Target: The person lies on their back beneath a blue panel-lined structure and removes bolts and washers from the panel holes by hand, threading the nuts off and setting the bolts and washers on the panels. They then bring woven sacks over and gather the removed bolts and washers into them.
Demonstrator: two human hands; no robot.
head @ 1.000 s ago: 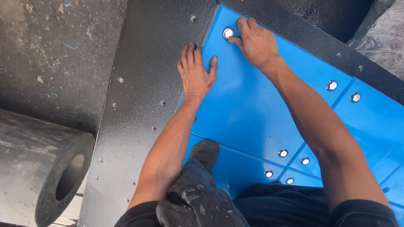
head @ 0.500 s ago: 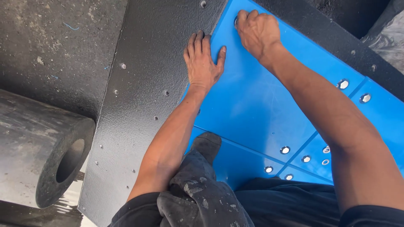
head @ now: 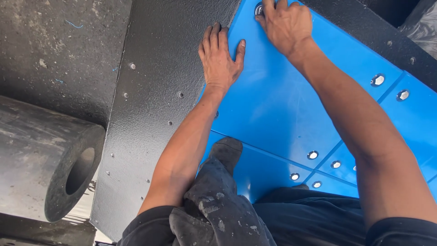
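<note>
Head view, nearest first: at six o'clock a dirty grey trouser knee (head: 218, 205) and a dusty shoe (head: 226, 152) rest on the lower blue panel (head: 259, 175), close to its seam with the large blue panel (head: 277, 105) above. A cluster of recessed bolt heads (head: 312, 155) sits around four o'clock where the panel corners meet, with two more toward three o'clock.

At nine o'clock a thick black rubber cylinder (head: 43, 159) with a hollow bore lies on its side, beside the black textured plate (head: 154, 82) that runs from seven o'clock up to twelve and carries small fasteners.

Both bare forearms stretch away from the body. The left hand (head: 221, 57) lies flat at about eleven o'clock, fingers released and spread, straddling the left edge of the large blue panel: the palm and thumb sit on the blue, the outer fingertips (head: 210, 33) reach onto the black plate. It grasps nothing.

Farthest, at twelve o'clock, the right hand (head: 287, 25) presses down near the top corner of that same panel. Its fingers are curled over a shiny bolt head (head: 259, 9) at the panel's upper left corner, touching it; whether they pinch it cannot be told, since the frame edge cuts them off.
</note>
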